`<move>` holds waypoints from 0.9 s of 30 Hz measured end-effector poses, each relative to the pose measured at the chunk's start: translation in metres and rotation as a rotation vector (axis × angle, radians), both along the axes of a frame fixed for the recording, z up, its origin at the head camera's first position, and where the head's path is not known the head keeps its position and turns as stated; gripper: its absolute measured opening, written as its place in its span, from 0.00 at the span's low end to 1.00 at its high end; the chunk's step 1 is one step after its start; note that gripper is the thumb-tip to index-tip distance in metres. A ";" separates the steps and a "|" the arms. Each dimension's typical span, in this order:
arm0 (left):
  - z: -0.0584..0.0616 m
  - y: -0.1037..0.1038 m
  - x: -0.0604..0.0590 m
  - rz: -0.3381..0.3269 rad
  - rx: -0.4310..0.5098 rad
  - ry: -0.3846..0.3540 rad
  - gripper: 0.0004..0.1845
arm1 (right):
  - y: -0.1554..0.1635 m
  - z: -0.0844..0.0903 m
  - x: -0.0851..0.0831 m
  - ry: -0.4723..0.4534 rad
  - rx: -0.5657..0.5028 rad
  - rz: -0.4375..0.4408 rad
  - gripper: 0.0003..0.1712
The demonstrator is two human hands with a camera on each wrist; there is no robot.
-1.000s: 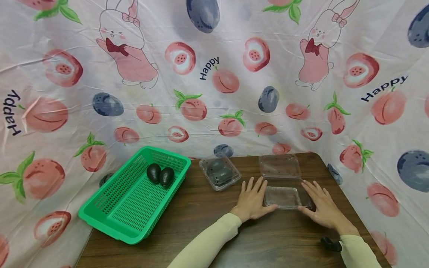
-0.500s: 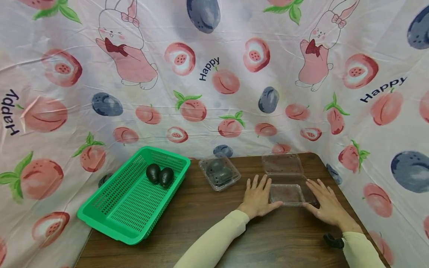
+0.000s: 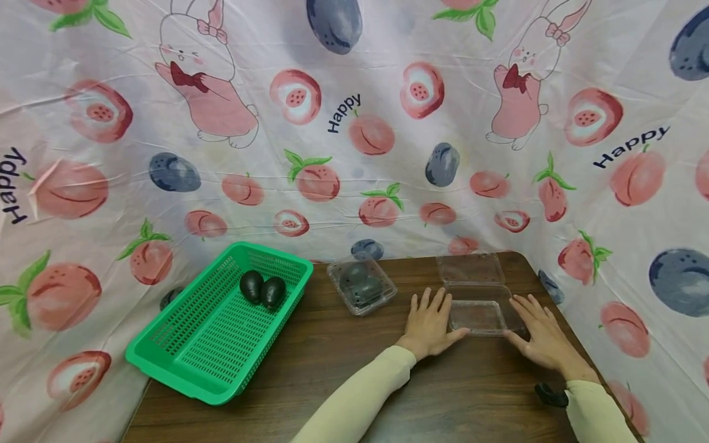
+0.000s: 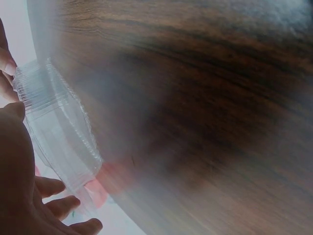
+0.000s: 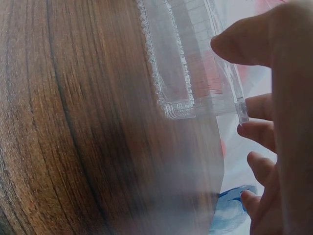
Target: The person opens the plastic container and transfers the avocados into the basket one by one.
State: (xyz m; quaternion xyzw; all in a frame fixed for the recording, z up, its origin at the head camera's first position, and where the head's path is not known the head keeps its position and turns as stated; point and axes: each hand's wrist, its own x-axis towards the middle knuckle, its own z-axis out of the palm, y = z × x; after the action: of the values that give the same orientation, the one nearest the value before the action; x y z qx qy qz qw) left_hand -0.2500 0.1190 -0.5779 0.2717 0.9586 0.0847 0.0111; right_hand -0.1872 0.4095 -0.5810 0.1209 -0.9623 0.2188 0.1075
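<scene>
A clear plastic clamshell container (image 3: pixel 477 317) lies on the table at the right with its lid (image 3: pixel 471 269) folded back toward the wall. My left hand (image 3: pixel 429 323) is at its left end, fingers extended forward and thumb along the near edge. On the opposite end, my right hand (image 3: pixel 545 335) lies with fingers stretched out, its thumb at the near corner. In the left wrist view, the container (image 4: pixel 63 132) shows ridged side walls beside the fingers. The right wrist view has fingertips right at the rim of the container (image 5: pixel 168 63). Nothing lies inside it.
A second clamshell (image 3: pixel 362 286), closed, stands left of my hands with dark fruit inside. Further left is a green slotted basket (image 3: pixel 135 352) holding two dark avocados (image 3: pixel 263 290). Fruit-and-rabbit printed cloth (image 3: pixel 332 203) encloses the back and sides of the wooden table (image 3: pixel 310 375).
Both hands and the container between them have shifted slightly to the right and away from the person. The closed clamshell and the basket have stayed in place.
</scene>
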 end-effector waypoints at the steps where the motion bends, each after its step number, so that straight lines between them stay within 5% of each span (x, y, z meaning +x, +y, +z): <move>1: 0.000 -0.001 0.000 -0.002 0.002 0.003 0.50 | 0.000 0.001 0.000 0.000 0.000 -0.002 0.46; 13: -0.003 -0.002 -0.004 -0.002 0.049 -0.048 0.48 | -0.001 0.007 0.002 -0.050 0.004 -0.032 0.46; 27: 0.003 -0.003 -0.005 -0.009 0.080 -0.033 0.51 | -0.003 0.016 0.001 0.018 0.050 -0.126 0.54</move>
State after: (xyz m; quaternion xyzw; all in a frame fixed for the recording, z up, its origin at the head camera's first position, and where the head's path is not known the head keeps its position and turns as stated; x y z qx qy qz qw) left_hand -0.2553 0.1162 -0.5749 0.2750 0.9528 0.1274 0.0164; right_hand -0.1863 0.4060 -0.5654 0.0649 -0.9722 0.1863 0.1265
